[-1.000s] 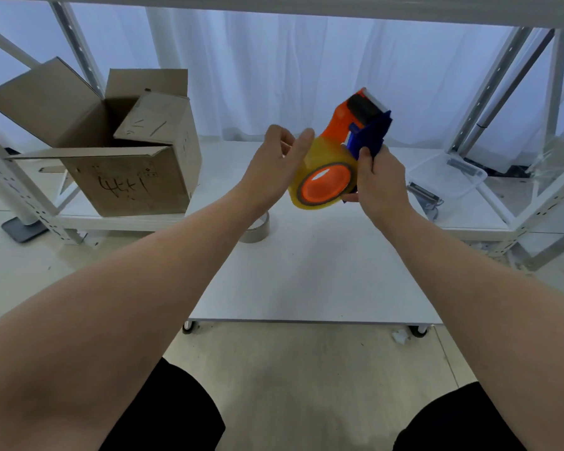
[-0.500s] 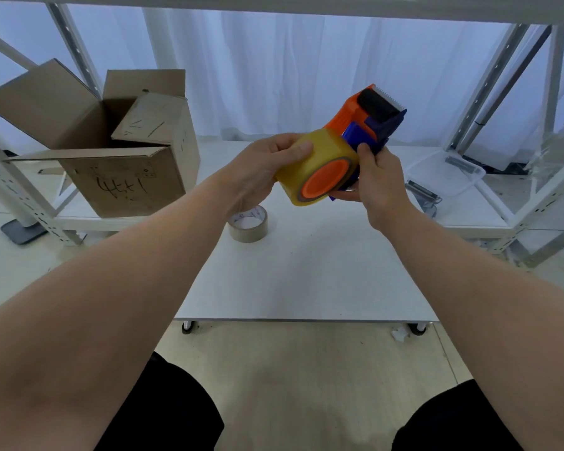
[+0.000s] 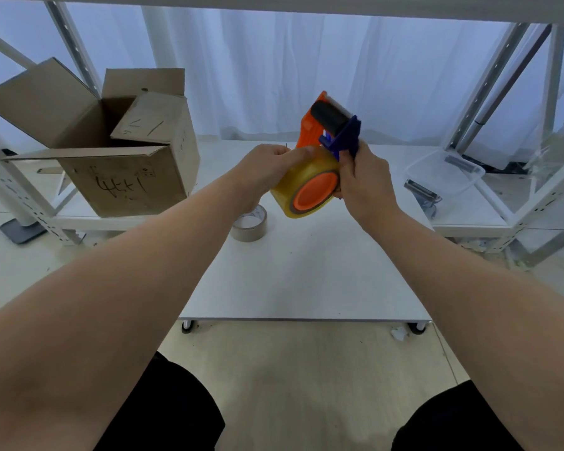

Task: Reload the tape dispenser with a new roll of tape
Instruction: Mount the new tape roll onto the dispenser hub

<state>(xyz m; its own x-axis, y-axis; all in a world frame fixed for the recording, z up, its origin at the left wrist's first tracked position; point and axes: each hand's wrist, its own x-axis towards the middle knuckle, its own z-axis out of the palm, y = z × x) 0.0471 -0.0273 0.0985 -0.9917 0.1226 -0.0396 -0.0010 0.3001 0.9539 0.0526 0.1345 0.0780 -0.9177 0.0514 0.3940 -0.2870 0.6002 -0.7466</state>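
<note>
You hold the tape dispenser (image 3: 329, 125) in the air above the white surface (image 3: 306, 271), its black roller end tilted up and away from you. Your right hand (image 3: 365, 183) is wrapped round the blue handle, and your left hand (image 3: 267, 170) curls over the top of the yellowish roll of tape (image 3: 290, 190), which sits on the orange hub, its face toward you. Below your left wrist a thin brown roll (image 3: 249, 224) lies flat on the surface. An open cardboard box (image 3: 121, 183) stands to your left, a clear plastic tub (image 3: 443, 174) to your right.
</note>
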